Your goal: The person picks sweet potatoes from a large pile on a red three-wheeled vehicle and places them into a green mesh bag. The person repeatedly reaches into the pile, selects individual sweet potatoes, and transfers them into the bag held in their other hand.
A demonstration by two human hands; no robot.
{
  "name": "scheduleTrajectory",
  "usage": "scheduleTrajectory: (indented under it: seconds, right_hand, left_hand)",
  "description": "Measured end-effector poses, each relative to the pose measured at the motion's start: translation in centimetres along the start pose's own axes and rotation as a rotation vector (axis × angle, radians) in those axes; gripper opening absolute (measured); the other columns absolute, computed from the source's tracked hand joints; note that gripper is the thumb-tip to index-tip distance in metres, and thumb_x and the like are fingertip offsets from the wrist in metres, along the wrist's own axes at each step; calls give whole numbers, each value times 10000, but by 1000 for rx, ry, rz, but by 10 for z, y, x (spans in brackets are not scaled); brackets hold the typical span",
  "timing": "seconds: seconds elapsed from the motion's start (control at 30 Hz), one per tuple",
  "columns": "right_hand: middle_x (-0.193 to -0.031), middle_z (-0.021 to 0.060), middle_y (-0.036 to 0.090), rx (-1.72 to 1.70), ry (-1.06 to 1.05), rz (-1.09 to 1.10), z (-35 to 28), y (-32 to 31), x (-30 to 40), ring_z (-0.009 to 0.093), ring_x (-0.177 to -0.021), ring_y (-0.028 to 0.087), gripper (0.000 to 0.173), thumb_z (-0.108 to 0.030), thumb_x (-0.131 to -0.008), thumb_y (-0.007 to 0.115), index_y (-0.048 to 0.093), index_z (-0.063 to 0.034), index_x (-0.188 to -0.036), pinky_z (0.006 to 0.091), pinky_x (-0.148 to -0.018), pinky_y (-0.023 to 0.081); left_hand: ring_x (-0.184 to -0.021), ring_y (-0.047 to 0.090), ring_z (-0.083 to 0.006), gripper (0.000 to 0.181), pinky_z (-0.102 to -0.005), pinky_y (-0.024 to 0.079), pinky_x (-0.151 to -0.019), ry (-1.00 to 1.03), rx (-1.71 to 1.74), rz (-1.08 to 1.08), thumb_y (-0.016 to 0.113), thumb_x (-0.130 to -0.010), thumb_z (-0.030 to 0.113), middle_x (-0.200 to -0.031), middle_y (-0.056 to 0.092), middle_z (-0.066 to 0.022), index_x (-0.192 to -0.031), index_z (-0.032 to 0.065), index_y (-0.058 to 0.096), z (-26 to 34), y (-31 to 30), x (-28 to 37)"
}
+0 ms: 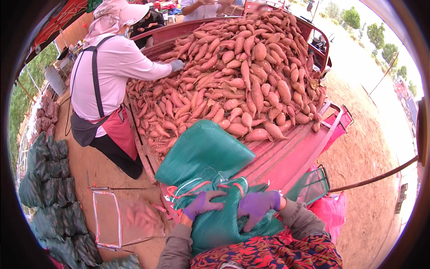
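Observation:
Purple gloves cover both my hands, which grip a bunched green mesh bag (215,232) close to my body. My left hand (203,204) lies over its left side, beside a gathered edge with white and orange trim. On the right, the fingers of my right hand (258,207) press into a fold of the same mesh. Farther forward, a flat green mesh piece (203,153) rests on the red cart bed (278,164) and partly covers the sweet potatoes. A large heap of sweet potatoes (231,84) fills most of the bed.
At the left, a person (111,74) reaches a gloved hand into the heap. Filled green mesh bags (53,188) line the ground. A framed mesh bag holding sweet potatoes (141,218) lies nearer. A pole (373,180) juts in from the right, beside a pink bag (331,215).

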State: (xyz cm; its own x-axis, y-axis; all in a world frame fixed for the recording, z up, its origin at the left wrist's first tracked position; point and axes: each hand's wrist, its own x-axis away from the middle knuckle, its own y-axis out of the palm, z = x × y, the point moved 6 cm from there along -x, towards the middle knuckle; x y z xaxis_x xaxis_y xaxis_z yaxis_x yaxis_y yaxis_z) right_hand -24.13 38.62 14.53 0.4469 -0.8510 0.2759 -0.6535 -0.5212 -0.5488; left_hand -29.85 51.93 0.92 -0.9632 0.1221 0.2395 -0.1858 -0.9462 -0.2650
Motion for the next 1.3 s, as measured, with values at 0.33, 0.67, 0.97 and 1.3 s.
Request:
scheduleTrajectory:
  seconds: [0.33,0.67,0.97,1.3]
  right_hand:
    - [-1214,237,596,-345,452,882,256,-53,-67,339,-1164,565,634,-333,-768,723,530,-83,-1318,425,-991,436]
    - [-1050,133,674,120,173,110,208,22,-11,305,-938,655,426,-260,-732,678,651,-93,-1122,422,-810,508]
    - [-646,135,624,-120,1013,1134,361,-149,105,259,-540,590,507,-495,-861,640,637,5,-776,352,-507,455]
    - [-708,24,535,-1142,-120,1089,264,-55,47,107,-601,493,400,-420,-950,566,579,-36,-842,254,-546,410]
  left_hand:
    - [-1047,627,-337,562,-384,492,-902,169,-209,-172,772,-686,314,-1155,651,-169,-1149,19,651,98,7,-15]
    - [-1012,628,-360,564,-433,509,-849,-121,-681,467,685,-774,338,-1100,631,-169,-1278,116,564,9,-8,-86]
    - [-772,646,-336,404,-429,528,-660,-95,-832,368,595,-860,325,-1021,624,-122,-1210,125,574,-18,-6,-87]
    - [-947,653,-267,518,-389,543,-829,-17,1353,467,590,-934,256,-1186,604,-162,-1352,-9,439,19,-57,-158]
